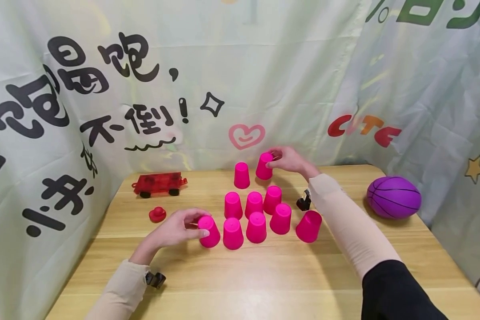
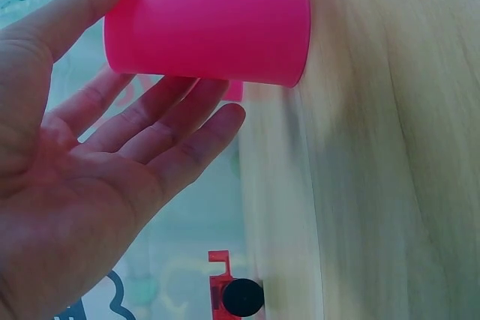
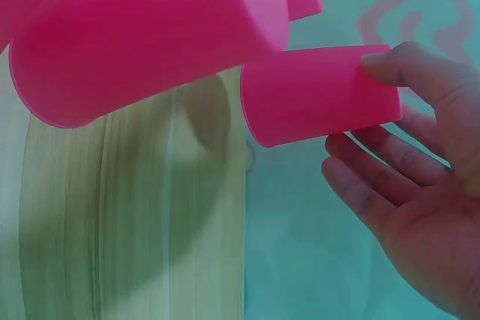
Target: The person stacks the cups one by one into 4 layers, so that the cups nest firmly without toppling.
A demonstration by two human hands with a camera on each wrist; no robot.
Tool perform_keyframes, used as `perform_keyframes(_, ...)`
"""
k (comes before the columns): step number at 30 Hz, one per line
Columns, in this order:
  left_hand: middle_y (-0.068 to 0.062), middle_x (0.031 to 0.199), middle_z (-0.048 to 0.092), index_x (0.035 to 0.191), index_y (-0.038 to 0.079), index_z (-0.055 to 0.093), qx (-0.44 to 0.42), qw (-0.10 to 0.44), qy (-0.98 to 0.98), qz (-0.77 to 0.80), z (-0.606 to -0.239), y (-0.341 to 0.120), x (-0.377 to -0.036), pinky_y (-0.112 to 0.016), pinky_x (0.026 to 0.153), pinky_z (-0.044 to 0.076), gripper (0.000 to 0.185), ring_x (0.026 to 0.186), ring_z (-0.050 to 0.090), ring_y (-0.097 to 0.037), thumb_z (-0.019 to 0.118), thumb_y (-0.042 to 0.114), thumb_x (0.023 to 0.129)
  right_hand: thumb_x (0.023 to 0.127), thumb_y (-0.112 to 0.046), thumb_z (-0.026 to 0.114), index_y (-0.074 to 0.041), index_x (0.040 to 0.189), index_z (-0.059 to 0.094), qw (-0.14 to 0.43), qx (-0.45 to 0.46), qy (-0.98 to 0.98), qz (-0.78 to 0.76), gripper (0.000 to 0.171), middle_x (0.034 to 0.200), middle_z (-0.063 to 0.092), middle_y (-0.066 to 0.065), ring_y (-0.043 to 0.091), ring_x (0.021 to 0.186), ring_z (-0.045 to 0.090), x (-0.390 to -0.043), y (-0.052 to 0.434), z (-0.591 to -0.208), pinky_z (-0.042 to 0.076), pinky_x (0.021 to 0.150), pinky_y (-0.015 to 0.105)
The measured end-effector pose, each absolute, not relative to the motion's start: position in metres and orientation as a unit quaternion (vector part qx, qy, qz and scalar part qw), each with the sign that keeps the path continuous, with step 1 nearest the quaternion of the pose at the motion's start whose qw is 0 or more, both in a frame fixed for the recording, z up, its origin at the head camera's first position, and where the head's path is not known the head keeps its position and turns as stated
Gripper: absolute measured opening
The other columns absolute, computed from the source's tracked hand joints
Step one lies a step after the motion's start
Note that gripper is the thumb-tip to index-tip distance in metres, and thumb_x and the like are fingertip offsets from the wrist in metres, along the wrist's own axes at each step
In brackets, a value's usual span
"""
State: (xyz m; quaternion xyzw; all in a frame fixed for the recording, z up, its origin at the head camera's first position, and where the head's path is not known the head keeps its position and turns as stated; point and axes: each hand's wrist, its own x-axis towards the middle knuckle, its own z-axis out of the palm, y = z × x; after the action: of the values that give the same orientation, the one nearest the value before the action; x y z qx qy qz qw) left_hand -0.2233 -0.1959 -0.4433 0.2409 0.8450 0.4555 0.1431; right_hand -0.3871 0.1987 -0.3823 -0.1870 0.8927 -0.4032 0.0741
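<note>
My left hand (image 1: 178,229) holds a pink plastic cup (image 1: 210,233), upside down at the left end of the front row. The left wrist view shows the thumb against this cup (image 2: 210,28) near its closed end and the fingers on the opposite side. Toward the back of the table, my right hand (image 1: 287,159) grips another upside-down pink cup (image 1: 264,167). Thumb and fingers take that cup (image 3: 322,95) from both sides in the right wrist view. Whether its rim touches the table I cannot tell. Several more upturned cups (image 1: 256,228) stand between the hands.
A red toy wagon (image 1: 157,184) and a small red rubber duck (image 1: 158,214) lie left on the wooden table (image 1: 256,284). At the right is a purple ball (image 1: 394,197). A printed curtain (image 1: 208,66) hangs close behind the table. One cup (image 1: 309,226) stands near the right forearm.
</note>
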Motion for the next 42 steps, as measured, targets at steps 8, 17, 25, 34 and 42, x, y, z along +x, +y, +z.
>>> perform_keyframes(8, -0.008, 0.121, 0.075, 0.133, 0.008, 0.067, 0.247, 0.138, 0.842, 0.459, -0.444, -0.196, -0.225, -0.028, 0.096, 0.059, 0.048, 0.117, 0.07, -0.029, 0.083, 0.027, 0.092, 0.095, -0.013, 0.076, 0.002, 0.144, 0.058, 0.089, -0.189, 0.897, -0.39, 0.055, 0.139, 0.066, 0.025, 0.04, 0.13, 0.063, -0.39, 0.191, -0.39, 0.056, 0.107, 0.049)
perform_keyframes(17, -0.007, 0.12, 0.075, 0.134, 0.008, 0.067, 0.247, 0.135, 0.845, 0.454, -0.445, -0.196, -0.222, -0.043, 0.099, 0.06, 0.049, 0.115, 0.071, -0.025, 0.083, 0.029, 0.092, 0.094, -0.013, 0.076, 0.001, 0.143, 0.059, 0.11, -0.194, 0.896, -0.384, 0.053, 0.136, 0.068, 0.024, 0.039, 0.127, 0.065, -0.388, 0.185, -0.4, 0.057, 0.107, 0.048)
perform_keyframes(25, -0.007, 0.12, 0.075, 0.133, 0.008, 0.067, 0.244, 0.137, 0.844, 0.457, -0.445, -0.196, -0.221, -0.032, 0.096, 0.06, 0.048, 0.116, 0.07, -0.026, 0.083, 0.028, 0.092, 0.094, -0.012, 0.077, 0.005, 0.141, 0.06, 0.106, -0.201, 0.898, -0.376, 0.053, 0.136, 0.068, 0.026, 0.041, 0.129, 0.064, -0.388, 0.182, -0.402, 0.055, 0.109, 0.05)
perform_keyframes(34, -0.006, 0.119, 0.075, 0.133, 0.009, 0.067, 0.235, 0.14, 0.847, 0.457, -0.445, -0.196, -0.222, -0.03, 0.095, 0.06, 0.048, 0.116, 0.07, -0.025, 0.083, 0.029, 0.093, 0.093, -0.014, 0.076, 0.003, 0.141, 0.06, 0.104, -0.201, 0.9, -0.371, 0.053, 0.135, 0.068, 0.025, 0.041, 0.128, 0.064, -0.389, 0.183, -0.407, 0.056, 0.108, 0.05)
perform_keyframes(42, -0.007, 0.12, 0.075, 0.134, 0.008, 0.066, 0.231, 0.142, 0.846, 0.459, -0.447, -0.196, -0.222, -0.028, 0.095, 0.059, 0.049, 0.116, 0.07, -0.025, 0.083, 0.029, 0.093, 0.094, -0.016, 0.076, 0.001, 0.143, 0.06, 0.11, -0.197, 0.901, -0.371, 0.053, 0.135, 0.068, 0.024, 0.04, 0.126, 0.065, -0.389, 0.183, -0.41, 0.056, 0.107, 0.05)
